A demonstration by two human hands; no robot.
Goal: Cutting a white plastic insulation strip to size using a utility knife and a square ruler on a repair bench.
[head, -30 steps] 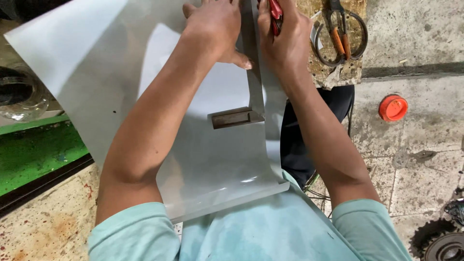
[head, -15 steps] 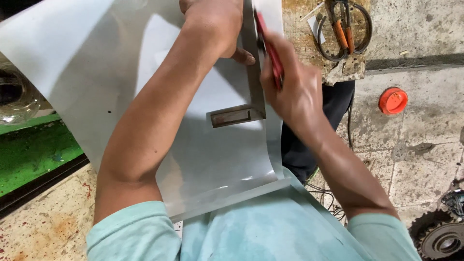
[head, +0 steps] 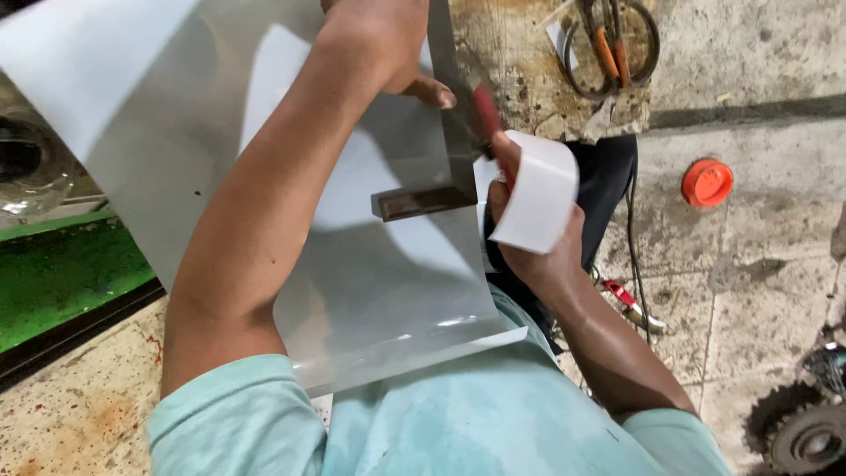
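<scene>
Head view: a large, glossy grey-white plastic sheet (head: 220,150) lies across the person's lap and the stone workbench (head: 529,79), its near edge curling over the teal shirt, with a metal try square (head: 441,159) lying flat on it. Left hand (head: 388,40) presses palm-down on the square's blade, fingers spread, gripping nothing; right hand (head: 529,220) is closed around a red-handled knife (head: 487,119) held against the blade's edge, a cut white strip (head: 538,189) curling over its knuckles. Shears (head: 612,44) rest on the bench, an orange cap (head: 707,182) on the floor.
</scene>
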